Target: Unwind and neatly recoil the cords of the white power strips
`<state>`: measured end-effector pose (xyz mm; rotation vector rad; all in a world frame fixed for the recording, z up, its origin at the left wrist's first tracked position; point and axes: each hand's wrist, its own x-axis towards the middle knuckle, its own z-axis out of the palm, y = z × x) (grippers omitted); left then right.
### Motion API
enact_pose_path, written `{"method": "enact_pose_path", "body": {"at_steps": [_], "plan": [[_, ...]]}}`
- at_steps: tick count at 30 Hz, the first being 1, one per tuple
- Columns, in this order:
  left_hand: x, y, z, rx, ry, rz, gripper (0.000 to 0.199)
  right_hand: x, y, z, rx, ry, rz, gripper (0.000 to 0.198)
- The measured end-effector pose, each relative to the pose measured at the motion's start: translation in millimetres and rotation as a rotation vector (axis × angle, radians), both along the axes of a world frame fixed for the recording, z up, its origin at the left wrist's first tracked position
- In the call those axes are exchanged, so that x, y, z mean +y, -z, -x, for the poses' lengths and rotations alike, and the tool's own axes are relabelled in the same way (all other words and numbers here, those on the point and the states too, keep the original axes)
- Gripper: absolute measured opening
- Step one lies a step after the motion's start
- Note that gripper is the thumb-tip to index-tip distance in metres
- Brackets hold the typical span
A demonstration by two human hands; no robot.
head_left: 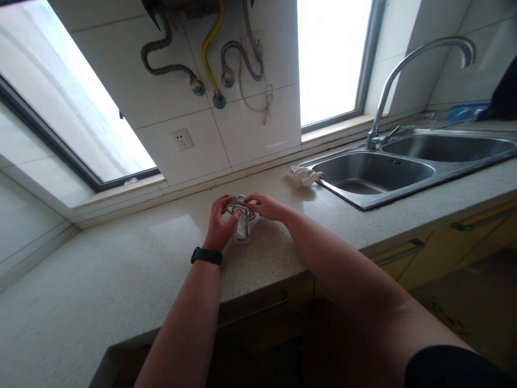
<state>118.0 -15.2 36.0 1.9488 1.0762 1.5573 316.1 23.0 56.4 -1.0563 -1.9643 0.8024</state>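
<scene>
Countertop (137, 269), corded block (243, 230) in left grip (219, 225)

White block (243, 230): seemed plastic, its face smooth
Cord (251, 216): looked plastic-coated and matt
Watch strap (207, 255): resembled matt black rubber
Counter (157, 264): looked like speckled stone, smooth, faintly shiny
Sink (391, 197): was metal with a satin sheen
Tap (390, 83): was smooth, polished metal
Wall tiles (264, 132): were smooth and glossy
Bundle (301, 176): looked wrapped in crinkled, shiny plastic
Drawer handles (404, 251): were metal, dully shining
</scene>
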Motion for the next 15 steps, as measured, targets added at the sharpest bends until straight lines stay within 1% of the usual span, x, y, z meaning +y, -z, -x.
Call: {"method": "enact_pose_path", "body": {"at_steps": [2, 4, 6, 7, 10, 12, 13, 15], "plan": [[-1, 0.3, -2, -0.027, 0.077, 0.016, 0.067, 2, 1, 1, -0.018, 0.002, -0.029, 0.034], [-2, 0.7, -3, -0.034, 0.122, 0.032, 0.084, 4, 4, 1, -0.037, 0.014, -0.100, 0.027], [0, 2.1, -4, -0.020, 0.128, 0.067, 0.099, 7, 7, 1, -0.062, 0.046, -0.133, 0.021], [1, 3.3, -3, -0.011, 0.118, 0.101, 0.105, 8, 9, 1, -0.067, 0.070, -0.120, 0.021], [8, 9.2, 0, -0.030, 0.035, 0.268, 0.124, 11, 11, 1, -0.003, 0.166, -0.045, 0.022], [13, 13.3, 3, -0.080, 0.004, 0.413, 0.134, 12, 10, 1, 0.115, 0.214, -0.028, 0.018], [15, 14.8, 4, -0.103, 0.016, 0.478, 0.136, 12, 10, 0, 0.177, 0.224, -0.023, 0.015], [17, 16.6, 6, -0.106, 0.033, 0.560, 0.130, 13, 8, 0, 0.284, 0.233, -0.006, 0.010]]}}
